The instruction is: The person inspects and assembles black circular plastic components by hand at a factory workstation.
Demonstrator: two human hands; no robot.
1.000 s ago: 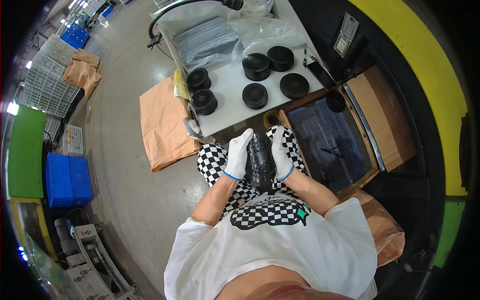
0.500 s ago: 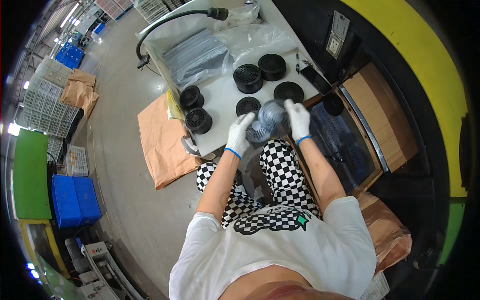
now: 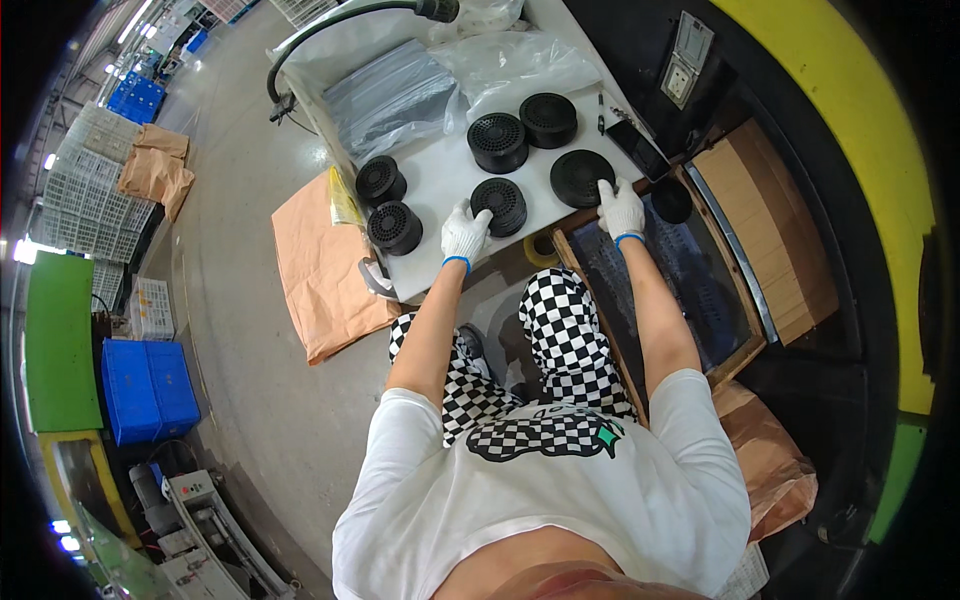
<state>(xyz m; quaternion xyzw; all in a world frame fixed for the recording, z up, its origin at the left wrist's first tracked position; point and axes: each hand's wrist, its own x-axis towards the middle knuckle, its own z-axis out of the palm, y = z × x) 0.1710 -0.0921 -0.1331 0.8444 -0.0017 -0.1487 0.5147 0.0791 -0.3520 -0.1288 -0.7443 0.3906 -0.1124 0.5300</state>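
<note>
My left hand (image 3: 465, 232), in a white knit glove with a blue cuff, grips the near left side of a stack of black round perforated covers (image 3: 498, 206) at the table's front edge. The thumb lies on top; the other fingers are partly hidden. My right hand (image 3: 621, 210), gloved the same way, holds the right edge of a smoother-topped black round stack (image 3: 581, 178). Both stacks rest on the white table (image 3: 432, 262). Farther back stand two more black stacks (image 3: 497, 141) (image 3: 548, 119). To the left are two smaller black stacks (image 3: 381, 180) (image 3: 395, 228).
Clear plastic bags (image 3: 392, 100) cover the table's back, under a bent black lamp (image 3: 345, 18). A phone (image 3: 638, 149) lies at the right edge. Beside my right arm is a wood-framed dark panel (image 3: 672, 280) with a black disc (image 3: 671, 200). Brown paper (image 3: 322, 275) hangs at the left.
The see-through, blurred round pieces between my hands are no longer there. My hands have moved apart, the left onto the perforated stack and the right onto the smoother-topped one.
</note>
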